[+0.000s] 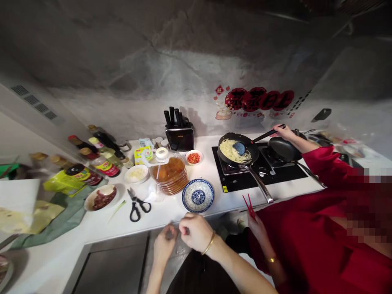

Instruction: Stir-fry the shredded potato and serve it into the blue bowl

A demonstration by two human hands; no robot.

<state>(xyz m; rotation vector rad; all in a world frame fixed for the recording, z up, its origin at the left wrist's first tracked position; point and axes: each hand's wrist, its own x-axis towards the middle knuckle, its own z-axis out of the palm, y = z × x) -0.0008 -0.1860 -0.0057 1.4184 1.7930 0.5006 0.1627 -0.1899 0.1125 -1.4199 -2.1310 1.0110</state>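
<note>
My left hand (165,243) is loosely curled in front of the counter edge, thumb and forefinger bent toward each other, with nothing visible in it. Close beside it, my right hand (197,232) is closed in a fist, and nothing shows in its fingers. A gold bangle (208,244) circles the right wrist. The nearest thing is a blue-and-white patterned plate (198,196), lying on the counter just beyond my right hand. Black-handled scissors (136,204) lie farther left, their blades slightly apart.
A co-worker in red moves a spatula (239,147) in a wok of pale strips (228,149) on the cooktop (294,174), and holds red chopsticks (249,206). An oil jug (170,175), chopped chillies (194,157), a meat bowl (90,203), several sauce bottles and a knife block (180,139) stand around.
</note>
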